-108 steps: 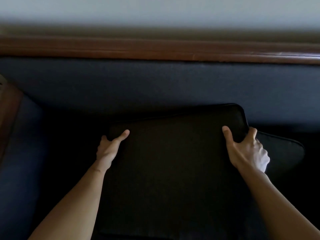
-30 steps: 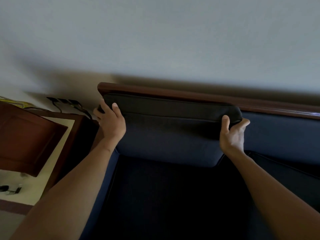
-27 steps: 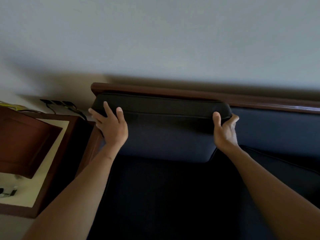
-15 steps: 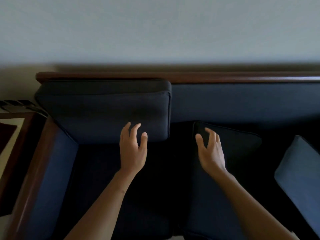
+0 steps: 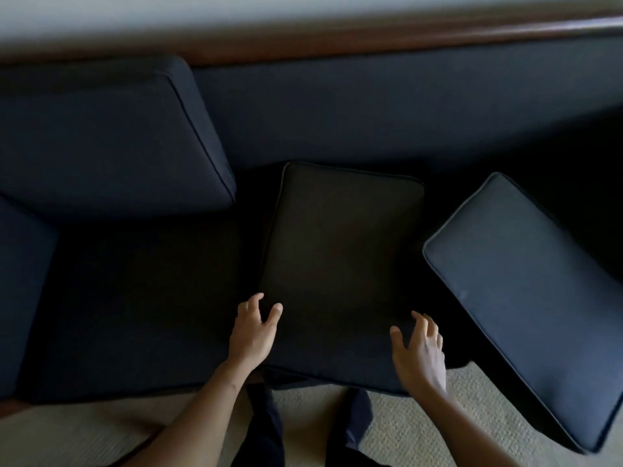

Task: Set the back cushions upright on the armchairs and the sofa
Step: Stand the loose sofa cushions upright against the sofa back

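A dark blue sofa (image 5: 371, 106) with a wooden top rail fills the view. One back cushion (image 5: 101, 136) stands upright against the backrest at the left. A second back cushion (image 5: 340, 251) lies flat on the middle seat, its near edge hanging over the sofa front. A third back cushion (image 5: 526, 298) lies tilted at the right, sticking out over the floor. My left hand (image 5: 254, 332) hovers at the near left edge of the flat middle cushion, fingers spread. My right hand (image 5: 419, 352) is at that cushion's near right corner, fingers apart, holding nothing.
Beige carpet (image 5: 404, 429) lies in front of the sofa. My dark trouser legs (image 5: 266, 429) stand close to the sofa front. The sofa's left arm (image 5: 20, 284) is at the far left. A pale wall (image 5: 168, 15) runs behind the wooden rail.
Both hands set the left cushion upright against the backrest and let it go. They then dropped to the near edge of the flat middle cushion as my view tilted down.
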